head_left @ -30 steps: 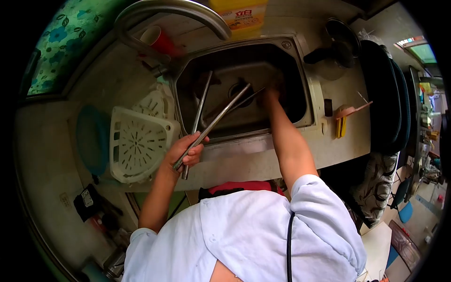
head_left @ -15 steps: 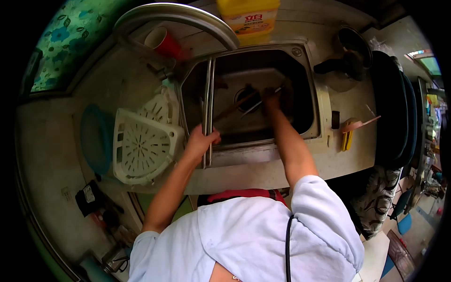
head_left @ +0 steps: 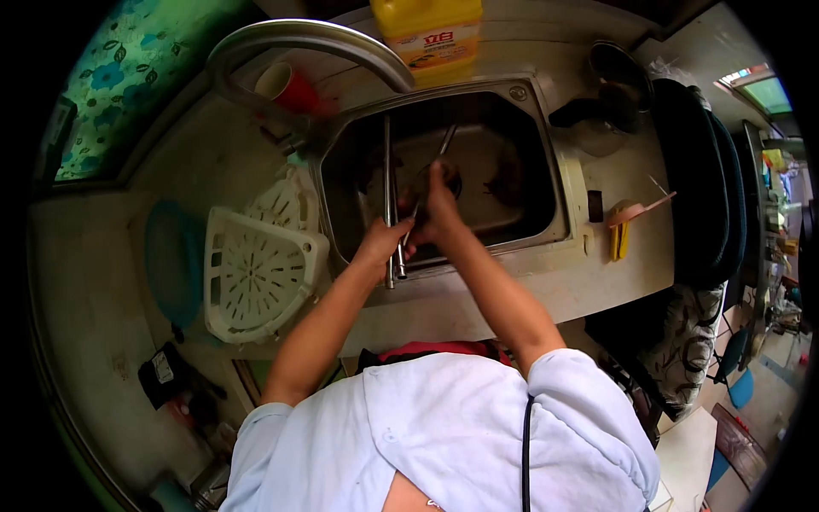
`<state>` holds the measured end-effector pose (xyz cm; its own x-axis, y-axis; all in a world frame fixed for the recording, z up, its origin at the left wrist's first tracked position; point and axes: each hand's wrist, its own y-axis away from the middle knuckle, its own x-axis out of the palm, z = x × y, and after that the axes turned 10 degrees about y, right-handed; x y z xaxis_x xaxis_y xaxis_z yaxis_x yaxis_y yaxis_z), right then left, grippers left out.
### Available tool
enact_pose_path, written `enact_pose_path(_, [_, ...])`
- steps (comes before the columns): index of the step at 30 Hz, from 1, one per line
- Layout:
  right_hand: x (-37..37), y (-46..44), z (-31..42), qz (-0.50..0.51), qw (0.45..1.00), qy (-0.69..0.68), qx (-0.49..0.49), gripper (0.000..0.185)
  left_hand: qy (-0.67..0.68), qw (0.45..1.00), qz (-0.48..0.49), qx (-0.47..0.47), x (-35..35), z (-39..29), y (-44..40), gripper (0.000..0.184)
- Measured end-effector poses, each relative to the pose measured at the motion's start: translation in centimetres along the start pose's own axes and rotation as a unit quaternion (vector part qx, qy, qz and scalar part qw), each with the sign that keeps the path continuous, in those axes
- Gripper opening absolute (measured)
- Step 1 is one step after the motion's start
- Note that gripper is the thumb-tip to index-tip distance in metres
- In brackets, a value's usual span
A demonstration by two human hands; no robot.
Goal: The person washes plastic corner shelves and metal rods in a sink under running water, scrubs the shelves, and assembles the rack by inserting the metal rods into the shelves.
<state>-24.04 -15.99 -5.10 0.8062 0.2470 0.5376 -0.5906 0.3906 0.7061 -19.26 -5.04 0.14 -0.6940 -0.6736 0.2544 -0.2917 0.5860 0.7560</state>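
My left hand point(head_left: 381, 245) is closed around long, shiny metal tubes point(head_left: 388, 175), which stretch over the near left part of the steel sink point(head_left: 559, 183). Their lower ends stick out past the sink's front rim. Close beside it, over the sink, my right hand point(head_left: 439, 206) is closed on a thinner metal rod point(head_left: 448, 139) whose far end points toward the back of the basin. The fingers of both hands nearly meet and partly hide one another. Some dark matter point(head_left: 505, 183) lies on the sink bottom at the right.
A curved faucet point(head_left: 324, 36) arches over the back left, near a red cup point(head_left: 294, 90) and a yellow detergent jug point(head_left: 435, 43). White slotted racks point(head_left: 256, 273) stand left of the sink. On the right are a dark pan point(head_left: 614, 90) and a pink-handled yellow tool point(head_left: 620, 239).
My right hand has come up and left from the sink bottom to beside my left hand, bringing the thin rod. The metal tubes have shifted slightly right and tilted, their lower ends spreading apart.
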Motion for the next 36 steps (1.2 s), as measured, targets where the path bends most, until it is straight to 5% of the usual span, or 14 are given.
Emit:
enact_pose_path(2, [-0.5, -0.9, -1.5, -0.129, 0.991, -0.026, -0.022, 0.031, -0.03, 0.999, -0.026, 0.01, 0.1, 0.3, 0.1, 0.014])
enact_pose_path(6, [-7.4, -9.4, 1.0, -0.079, 0.981, -0.074, -0.161, 0.026, -0.151, 0.988, 0.014, -0.017, -0.5, 0.4, 3.8, 0.016])
enact_pose_path(9, [-6.0, -7.2, 3.0, -0.145, 0.979, -0.071, -0.123, 0.026, -0.117, 0.993, 0.012, -0.003, -0.8, 0.5, 4.5, 0.017])
enact_pose_path(11, [-2.3, -3.1, 1.8, -0.185, 0.953, -0.019, -0.241, 0.028, -0.127, 0.991, 0.009, 0.034, -0.8, 0.5, 4.2, 0.017])
enact_pose_path(14, [-0.8, -2.4, 0.2, -0.174, 0.974, 0.051, -0.135, 0.021, -0.209, 0.974, -0.007, 0.086, -1.0, 0.7, 3.3, 0.016])
enact_pose_path(16, [-1.8, -3.6, 0.6, -0.177, 0.972, 0.042, -0.146, 0.021, -0.361, 0.903, -0.091, 0.216, -1.4, 1.8, 3.0, 0.021])
enact_pose_path(20, [-4.2, -6.2, 2.6, -0.198, 0.958, 0.074, -0.191, 0.019, -0.426, 0.864, -0.114, 0.244, -1.5, 2.3, 5.0, 0.027])
enact_pose_path(22, [-3.3, -4.5, 3.2, -0.228, 0.953, 0.068, -0.186, 0.017, -0.343, 0.914, -0.077, 0.2, -2.1, 2.5, 4.7, 0.025])
enact_pose_path(28, [-1.7, -2.7, 2.6, -0.187, 0.952, -0.042, -0.24, 0.018, -0.347, 0.917, -0.067, 0.185, -0.9, 0.5, 5.1, 0.021])
enact_pose_path(32, [-3.0, -2.3, 4.5, -0.088, 0.983, -0.072, -0.142, 0.03, -0.241, 0.956, -0.006, 0.167, -1.6, 0.6, 4.9, 0.015])
enact_pose_path(34, [-3.6, -2.5, 4.4, -0.07, 0.988, -0.107, -0.088, 0.036, -0.061, 0.996, 0.055, -0.042, -1.6, -0.5, 5.6, 0.014])
enact_pose_path(36, [-3.8, -2.4, 4.2, 0.052, 0.964, -0.237, -0.112, 0.043, 0.055, 0.986, 0.1, -0.12, -2.7, -0.3, 5.0, 0.015])
